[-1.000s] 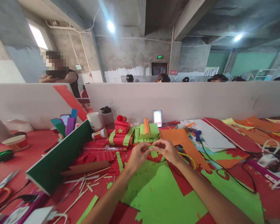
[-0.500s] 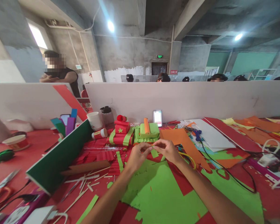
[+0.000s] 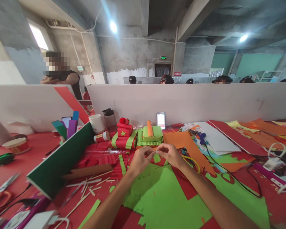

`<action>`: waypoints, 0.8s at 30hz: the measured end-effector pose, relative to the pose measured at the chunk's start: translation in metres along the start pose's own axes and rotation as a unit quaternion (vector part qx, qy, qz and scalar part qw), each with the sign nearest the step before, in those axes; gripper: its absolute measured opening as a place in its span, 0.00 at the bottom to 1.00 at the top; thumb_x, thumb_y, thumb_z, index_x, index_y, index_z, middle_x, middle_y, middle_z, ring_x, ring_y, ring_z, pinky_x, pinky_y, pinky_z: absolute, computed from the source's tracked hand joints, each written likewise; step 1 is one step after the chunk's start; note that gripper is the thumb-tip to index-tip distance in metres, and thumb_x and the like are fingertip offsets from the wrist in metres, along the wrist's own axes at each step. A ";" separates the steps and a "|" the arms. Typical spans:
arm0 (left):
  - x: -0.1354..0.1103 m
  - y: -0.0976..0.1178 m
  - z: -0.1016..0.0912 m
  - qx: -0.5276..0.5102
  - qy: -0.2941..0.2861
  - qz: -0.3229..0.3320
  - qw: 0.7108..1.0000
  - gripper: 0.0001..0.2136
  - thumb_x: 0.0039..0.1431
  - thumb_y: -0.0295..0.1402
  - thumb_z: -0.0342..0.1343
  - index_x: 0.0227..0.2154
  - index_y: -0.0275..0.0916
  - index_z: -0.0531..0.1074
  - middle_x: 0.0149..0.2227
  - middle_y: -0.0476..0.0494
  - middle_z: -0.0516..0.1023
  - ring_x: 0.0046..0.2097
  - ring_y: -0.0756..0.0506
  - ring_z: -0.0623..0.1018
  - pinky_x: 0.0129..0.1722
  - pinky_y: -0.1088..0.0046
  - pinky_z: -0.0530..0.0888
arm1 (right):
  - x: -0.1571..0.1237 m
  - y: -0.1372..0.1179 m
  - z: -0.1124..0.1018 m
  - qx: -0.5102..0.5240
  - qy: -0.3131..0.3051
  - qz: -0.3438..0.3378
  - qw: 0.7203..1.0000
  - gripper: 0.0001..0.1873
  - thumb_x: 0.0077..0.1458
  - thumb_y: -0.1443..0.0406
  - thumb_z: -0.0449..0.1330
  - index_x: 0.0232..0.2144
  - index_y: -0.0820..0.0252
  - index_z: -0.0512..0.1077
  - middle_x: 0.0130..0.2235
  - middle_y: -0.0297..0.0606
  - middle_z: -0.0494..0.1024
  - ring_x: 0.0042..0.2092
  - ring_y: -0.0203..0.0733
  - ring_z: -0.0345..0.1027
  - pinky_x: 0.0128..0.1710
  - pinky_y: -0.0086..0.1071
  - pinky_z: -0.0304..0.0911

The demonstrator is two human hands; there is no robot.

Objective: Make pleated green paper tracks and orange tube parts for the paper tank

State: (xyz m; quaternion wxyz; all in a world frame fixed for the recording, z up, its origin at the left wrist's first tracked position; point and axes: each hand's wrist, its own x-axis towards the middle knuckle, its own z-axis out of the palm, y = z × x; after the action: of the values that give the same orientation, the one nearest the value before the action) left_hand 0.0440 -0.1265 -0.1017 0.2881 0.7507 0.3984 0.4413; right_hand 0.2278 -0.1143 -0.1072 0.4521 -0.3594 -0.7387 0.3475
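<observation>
My left hand [image 3: 143, 158] and my right hand [image 3: 169, 154] meet fingertip to fingertip above the green paper. Both are closed in a pinch. What they hold is too small to make out, though a bit of orange shows near the fingertips. Just behind them stands a green paper tank model [image 3: 153, 133] with an orange paper roll [image 3: 149, 128] on top. Left of it sits a red paper tank model [image 3: 123, 133] with a yellow star and green bands. A large green sheet [image 3: 164, 194] lies under my forearms.
A green board [image 3: 62, 162] stands on edge at left, beside wooden sticks [image 3: 85, 187]. A blue glue gun [image 3: 201, 137] with a black cord lies right, near orange paper [image 3: 190, 146]. A phone [image 3: 160, 121] leans on the white partition [image 3: 193, 100]. A person [image 3: 59, 74] stands beyond.
Both hands stay in nearly the same place, fingertips still together, with only a slight shift of the fingers. The objects on the table have not moved.
</observation>
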 end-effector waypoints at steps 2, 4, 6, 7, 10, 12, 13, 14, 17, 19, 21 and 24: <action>0.000 -0.001 0.000 0.021 -0.009 0.010 1.000 0.11 0.59 0.37 0.53 0.30 0.35 0.75 0.26 0.46 0.75 0.28 0.49 0.72 0.28 0.76 0.67 | -0.001 -0.001 0.001 -0.032 0.006 -0.003 0.999 0.10 0.54 0.58 0.60 0.31 0.59 0.73 0.28 0.35 0.75 0.30 0.38 0.68 0.31 0.29 0.63; 0.000 -0.001 -0.001 0.047 -0.019 0.023 0.998 0.10 0.59 0.36 0.52 0.30 0.36 0.75 0.27 0.46 0.75 0.28 0.49 0.71 0.28 0.77 0.66 | -0.001 -0.003 0.003 -0.068 0.018 -0.007 0.997 0.10 0.55 0.59 0.59 0.29 0.59 0.72 0.27 0.34 0.75 0.29 0.38 0.67 0.31 0.29 0.61; 0.000 -0.002 -0.001 0.074 -0.025 0.034 0.996 0.10 0.60 0.34 0.51 0.30 0.36 0.75 0.27 0.46 0.75 0.28 0.50 0.71 0.28 0.77 0.65 | -0.001 -0.004 0.004 -0.097 0.028 -0.009 0.995 0.09 0.55 0.60 0.59 0.28 0.59 0.71 0.26 0.33 0.74 0.29 0.38 0.67 0.31 0.29 0.60; 0.000 -0.002 -0.002 0.085 -0.026 0.037 0.995 0.10 0.60 0.34 0.51 0.30 0.36 0.75 0.28 0.46 0.75 0.28 0.50 0.71 0.28 0.77 0.65 | -0.001 -0.003 0.005 -0.107 0.029 -0.008 0.994 0.08 0.56 0.61 0.58 0.28 0.59 0.70 0.26 0.33 0.73 0.29 0.38 0.67 0.31 0.29 0.60; 0.000 -0.004 -0.003 0.103 -0.017 0.029 0.994 0.10 0.60 0.34 0.51 0.31 0.36 0.75 0.29 0.45 0.76 0.29 0.50 0.72 0.29 0.77 0.66 | -0.001 0.001 0.004 -0.102 0.017 0.001 0.995 0.07 0.56 0.61 0.58 0.30 0.59 0.70 0.27 0.33 0.74 0.29 0.38 0.68 0.31 0.29 0.61; 0.001 -0.006 -0.003 0.105 -0.008 0.021 0.994 0.10 0.61 0.35 0.51 0.31 0.36 0.75 0.29 0.45 0.77 0.29 0.49 0.72 0.30 0.77 0.66 | 0.000 0.005 0.003 -0.078 0.005 0.005 0.997 0.07 0.55 0.61 0.59 0.33 0.59 0.70 0.30 0.35 0.76 0.32 0.39 0.70 0.32 0.29 0.63; 0.001 -0.006 -0.003 0.105 -0.005 0.020 0.994 0.10 0.61 0.36 0.51 0.31 0.36 0.74 0.29 0.45 0.77 0.29 0.49 0.72 0.30 0.77 0.67 | 0.001 0.006 0.002 -0.067 0.002 0.005 0.998 0.07 0.55 0.61 0.59 0.35 0.59 0.71 0.32 0.36 0.77 0.33 0.39 0.70 0.33 0.29 0.64; 0.001 -0.007 -0.003 0.106 -0.003 0.023 0.994 0.10 0.61 0.36 0.51 0.31 0.37 0.74 0.29 0.45 0.77 0.30 0.49 0.72 0.31 0.77 0.67 | 0.001 0.008 0.002 -0.057 0.000 0.004 0.998 0.08 0.54 0.61 0.60 0.36 0.59 0.71 0.34 0.37 0.77 0.34 0.39 0.71 0.34 0.29 0.64; 0.001 -0.007 -0.002 0.106 0.000 0.045 0.993 0.09 0.60 0.35 0.51 0.32 0.37 0.74 0.31 0.45 0.77 0.32 0.49 0.73 0.33 0.76 0.68 | 0.001 0.007 0.001 -0.042 -0.001 -0.003 0.999 0.08 0.54 0.62 0.59 0.37 0.59 0.71 0.34 0.37 0.78 0.35 0.39 0.71 0.35 0.29 0.66; 0.001 -0.006 -0.002 0.097 0.002 0.053 0.994 0.09 0.60 0.35 0.52 0.32 0.37 0.74 0.32 0.44 0.77 0.33 0.48 0.74 0.35 0.76 0.69 | 0.000 0.004 0.001 -0.043 0.003 -0.011 0.999 0.07 0.55 0.63 0.59 0.35 0.59 0.71 0.33 0.37 0.78 0.34 0.39 0.71 0.34 0.29 0.66; 0.001 -0.006 -0.001 0.069 0.002 0.046 0.997 0.09 0.61 0.36 0.52 0.33 0.37 0.74 0.33 0.45 0.77 0.34 0.48 0.74 0.35 0.76 0.69 | -0.001 0.000 0.001 -0.055 0.010 -0.024 0.998 0.05 0.55 0.63 0.59 0.33 0.59 0.72 0.31 0.36 0.77 0.33 0.39 0.71 0.34 0.29 0.66; 0.001 -0.006 0.000 -0.015 -0.004 0.012 1.000 0.11 0.61 0.38 0.52 0.33 0.36 0.73 0.31 0.45 0.76 0.33 0.49 0.74 0.34 0.76 0.69 | -0.003 -0.005 0.001 -0.078 0.021 -0.058 0.995 0.05 0.55 0.64 0.58 0.33 0.58 0.73 0.31 0.35 0.78 0.34 0.39 0.72 0.35 0.30 0.67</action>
State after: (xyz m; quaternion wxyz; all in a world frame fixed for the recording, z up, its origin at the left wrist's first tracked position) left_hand 0.0422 -0.1227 -0.1059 0.2951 0.7528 0.3819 0.4477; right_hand 0.2265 -0.1191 -0.1045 0.4574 -0.3575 -0.7733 0.2550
